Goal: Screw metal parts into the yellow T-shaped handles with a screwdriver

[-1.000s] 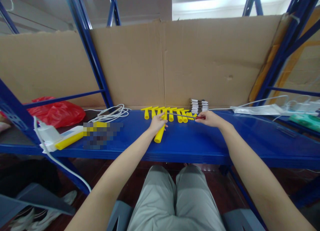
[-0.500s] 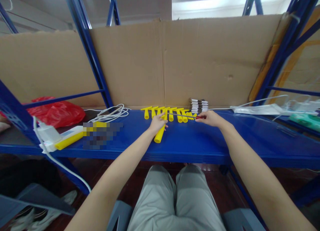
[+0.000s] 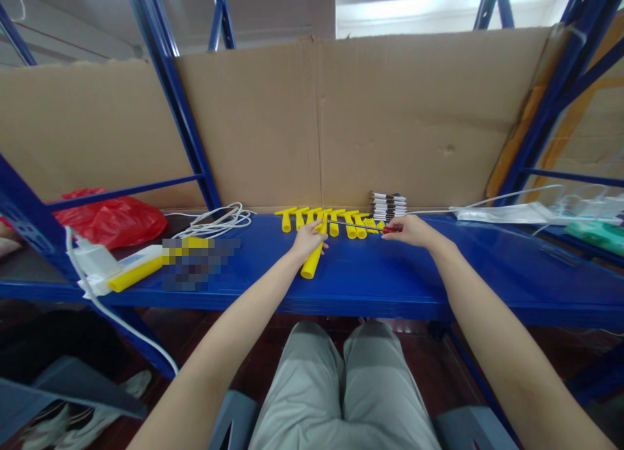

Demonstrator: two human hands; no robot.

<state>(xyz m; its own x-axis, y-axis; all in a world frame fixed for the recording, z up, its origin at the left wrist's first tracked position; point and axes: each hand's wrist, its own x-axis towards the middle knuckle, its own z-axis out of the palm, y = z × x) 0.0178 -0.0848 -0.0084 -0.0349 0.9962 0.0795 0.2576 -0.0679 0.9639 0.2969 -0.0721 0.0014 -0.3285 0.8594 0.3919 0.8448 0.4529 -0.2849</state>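
Observation:
My left hand [image 3: 308, 240] is closed around a yellow T-shaped piece with a tubular handle [image 3: 311, 264]; the handle's round end points toward me. In my right hand [image 3: 408, 230] is a screwdriver [image 3: 391, 229], gripped by its red handle. Its thin metal shaft runs left and meets the upper part of the yellow piece, though the exact contact is too small to make out. Behind my hands, several more yellow T-shaped pieces [image 3: 350, 225] lie in a row. A stack of small white and dark items [image 3: 388, 205] sits against the cardboard.
The blue shelf [image 3: 380, 281] is backed by a cardboard panel [image 3: 253, 125]. To the left are a coiled white cable [image 3: 219, 221], a red plastic bag [image 3: 114, 221] and a yellow-and-white object [image 3: 139, 271]. Rightward lies a flat whitish packet [image 3: 504, 212]. Blue uprights [image 3: 188, 125] frame the sides.
Both hands stay in nearly the same place, with the yellow piece and the screwdriver still held. The red handle shows slightly more at my right fingers.

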